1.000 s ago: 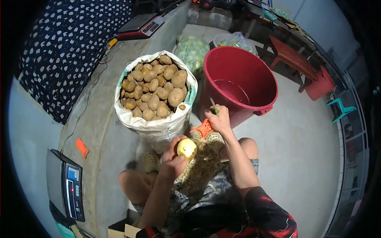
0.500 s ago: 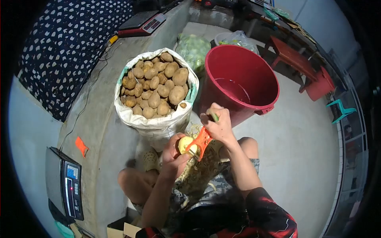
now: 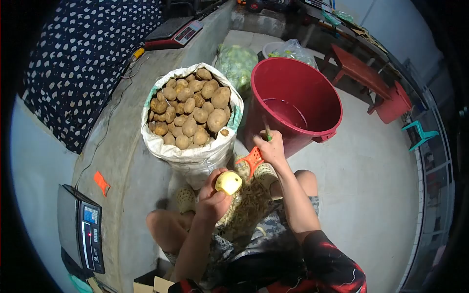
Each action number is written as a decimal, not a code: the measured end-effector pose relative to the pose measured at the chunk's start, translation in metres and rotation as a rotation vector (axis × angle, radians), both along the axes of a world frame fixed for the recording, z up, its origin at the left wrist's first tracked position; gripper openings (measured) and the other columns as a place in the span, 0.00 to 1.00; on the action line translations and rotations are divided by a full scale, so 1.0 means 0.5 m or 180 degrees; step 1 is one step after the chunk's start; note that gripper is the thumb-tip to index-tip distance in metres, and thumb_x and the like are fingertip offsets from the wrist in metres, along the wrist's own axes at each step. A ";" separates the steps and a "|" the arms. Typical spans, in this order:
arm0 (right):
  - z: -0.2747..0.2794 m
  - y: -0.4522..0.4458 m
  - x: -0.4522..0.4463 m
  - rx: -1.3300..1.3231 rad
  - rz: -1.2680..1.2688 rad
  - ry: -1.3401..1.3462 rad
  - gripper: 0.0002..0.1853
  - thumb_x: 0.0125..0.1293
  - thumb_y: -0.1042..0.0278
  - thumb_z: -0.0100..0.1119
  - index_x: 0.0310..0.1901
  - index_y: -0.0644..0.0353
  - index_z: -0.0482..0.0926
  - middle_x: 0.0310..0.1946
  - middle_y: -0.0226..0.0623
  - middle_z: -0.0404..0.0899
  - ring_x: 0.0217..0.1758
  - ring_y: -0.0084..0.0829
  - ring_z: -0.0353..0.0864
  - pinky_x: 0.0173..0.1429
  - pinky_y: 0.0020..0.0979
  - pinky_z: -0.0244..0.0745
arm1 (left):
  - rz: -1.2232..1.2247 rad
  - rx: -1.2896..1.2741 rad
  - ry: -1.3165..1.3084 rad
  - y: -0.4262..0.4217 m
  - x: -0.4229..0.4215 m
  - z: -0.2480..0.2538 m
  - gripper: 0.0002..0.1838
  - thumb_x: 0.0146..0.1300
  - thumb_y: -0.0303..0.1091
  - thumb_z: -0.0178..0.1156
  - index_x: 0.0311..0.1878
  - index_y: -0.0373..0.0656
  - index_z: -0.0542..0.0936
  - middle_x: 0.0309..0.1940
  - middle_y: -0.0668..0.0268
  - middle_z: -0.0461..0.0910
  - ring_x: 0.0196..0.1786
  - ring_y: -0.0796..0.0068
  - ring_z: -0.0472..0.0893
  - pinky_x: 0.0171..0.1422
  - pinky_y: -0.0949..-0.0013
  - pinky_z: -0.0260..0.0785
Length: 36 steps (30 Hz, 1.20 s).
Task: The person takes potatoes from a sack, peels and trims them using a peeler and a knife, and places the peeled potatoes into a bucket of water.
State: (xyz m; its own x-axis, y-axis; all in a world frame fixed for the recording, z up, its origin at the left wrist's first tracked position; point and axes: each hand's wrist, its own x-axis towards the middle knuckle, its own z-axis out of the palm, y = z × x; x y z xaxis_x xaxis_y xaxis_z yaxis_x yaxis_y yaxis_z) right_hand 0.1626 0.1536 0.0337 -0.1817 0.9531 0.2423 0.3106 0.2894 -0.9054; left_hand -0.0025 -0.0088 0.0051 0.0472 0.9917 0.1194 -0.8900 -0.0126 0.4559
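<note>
A peeled yellow potato with a dark spot is held by my left hand, its fingers wrapped round the left side. My right hand is closed on an orange peeler, which sits apart from the potato, up and to its right. A thin green-handled tool also sticks up from that hand. Below both hands lies a heap of peelings. Just beyond my left hand stands a white sack full of unpeeled potatoes.
A large red tub stands beyond my right hand. Behind are a bag of green vegetables and a red bench. On the left ledge are a scale, another orange peeler and a red scale.
The peeler came onto the potato half a second ago and has since lifted away, up and to the right. My left hand has turned the potato, so a dark spot faces up.
</note>
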 end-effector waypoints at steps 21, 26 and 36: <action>-0.035 0.017 0.016 -0.0537 -0.0222 0.0337 0.14 0.48 0.67 0.62 0.18 0.69 0.70 0.13 0.43 0.68 0.15 0.30 0.64 0.25 0.34 0.59 | 0.0180 -0.0319 -0.0069 -0.005 0.014 0.020 0.32 0.52 0.22 0.61 0.63 0.35 0.66 0.56 0.60 0.72 0.63 0.64 0.71 0.73 0.60 0.56; 0.064 -0.049 -0.011 0.0568 0.0000 -0.0132 0.13 0.48 0.66 0.62 0.19 0.68 0.72 0.12 0.44 0.66 0.19 0.33 0.64 0.27 0.37 0.58 | 0.0557 -0.0442 0.0846 -0.004 0.030 0.017 0.31 0.53 0.26 0.58 0.63 0.35 0.67 0.56 0.57 0.73 0.61 0.61 0.71 0.73 0.57 0.56; -0.028 0.014 0.008 -0.0211 -0.0357 0.0097 0.16 0.53 0.67 0.60 0.16 0.68 0.69 0.11 0.30 0.63 0.18 0.17 0.61 0.24 0.32 0.58 | 0.0321 -0.0073 -0.0175 0.016 -0.012 0.026 0.27 0.68 0.26 0.52 0.70 0.34 0.64 0.62 0.52 0.71 0.71 0.51 0.65 0.79 0.47 0.51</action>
State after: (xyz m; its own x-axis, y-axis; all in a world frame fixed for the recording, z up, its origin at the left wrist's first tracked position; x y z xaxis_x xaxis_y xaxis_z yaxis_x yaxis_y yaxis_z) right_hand 0.1668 0.1605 0.0198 -0.0665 0.9811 0.1819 0.3098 0.1936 -0.9309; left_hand -0.0085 -0.0010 0.0183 -0.0589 0.9936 0.0963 -0.9084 -0.0934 0.4076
